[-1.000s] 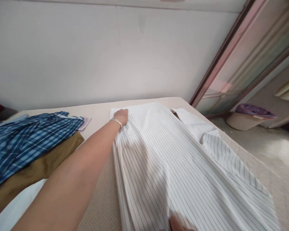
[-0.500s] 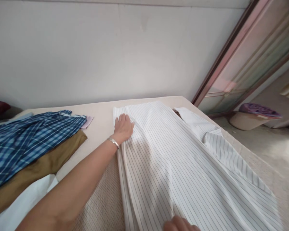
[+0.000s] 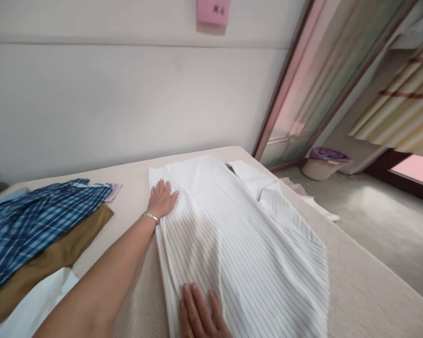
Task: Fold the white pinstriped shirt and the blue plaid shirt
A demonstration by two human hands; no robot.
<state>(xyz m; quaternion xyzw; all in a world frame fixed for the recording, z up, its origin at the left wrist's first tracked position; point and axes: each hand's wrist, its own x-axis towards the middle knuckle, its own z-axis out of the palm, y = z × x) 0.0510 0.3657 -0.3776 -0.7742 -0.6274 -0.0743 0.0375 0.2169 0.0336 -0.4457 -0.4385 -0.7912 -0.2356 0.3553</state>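
Observation:
A white garment with thin dark stripes [image 3: 246, 244] lies spread lengthwise over the beige-covered surface [image 3: 359, 277], with soft wrinkles across it. Flat on its upper left edge rests my left hand [image 3: 162, 199], fingers spread, a silver bracelet at the wrist. My right hand [image 3: 202, 314] lies palm down on the lower left part of the cloth, fingers extended; the frame cuts it off at the bottom. A folded-over striped part [image 3: 285, 211] of the garment sticks out along its right side.
To the left lie a blue plaid garment [image 3: 38, 225], a brown cloth [image 3: 74, 241] and a white cloth [image 3: 35, 305]. A pale wall [image 3: 127, 103] stands behind. At the right, a bin with a purple liner [image 3: 320, 168] stands on the floor beyond the bed-like edge.
The view has tilted up and turned right. My right hand has come further into view and now lies flat with fingers extended on the cloth. My left hand stays at the upper left edge, fingers wider.

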